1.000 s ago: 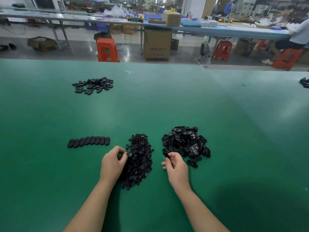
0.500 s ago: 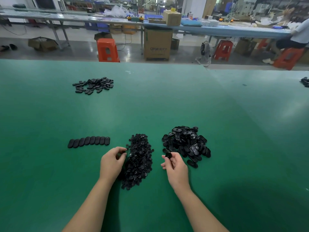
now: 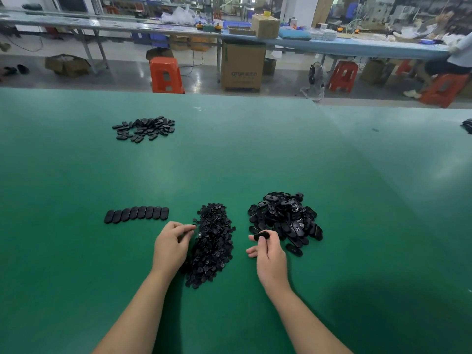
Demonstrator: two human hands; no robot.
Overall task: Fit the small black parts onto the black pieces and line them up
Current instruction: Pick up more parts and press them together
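On the green table (image 3: 255,159) lies a heap of small black parts (image 3: 213,241) in front of me. To its right is a pile of larger black oval pieces (image 3: 286,217). My right hand (image 3: 268,254) pinches one black oval piece (image 3: 262,235) just left of that pile. My left hand (image 3: 171,245) sits at the left edge of the small-parts heap with fingers curled; its fingertips pinch together, and what they hold is too small to tell. A neat row of black oval pieces (image 3: 136,214) lies to the left.
A loose group of black oval pieces (image 3: 144,129) lies far left on the table. More black pieces (image 3: 468,125) show at the right edge. Beyond the table are orange stools (image 3: 166,75), a cardboard box (image 3: 242,67), long benches and a seated person (image 3: 454,54).
My right hand has lifted the oval piece slightly and turned it flat between the fingertips. My left hand's fingers have shifted a little at the edge of the small-parts heap.
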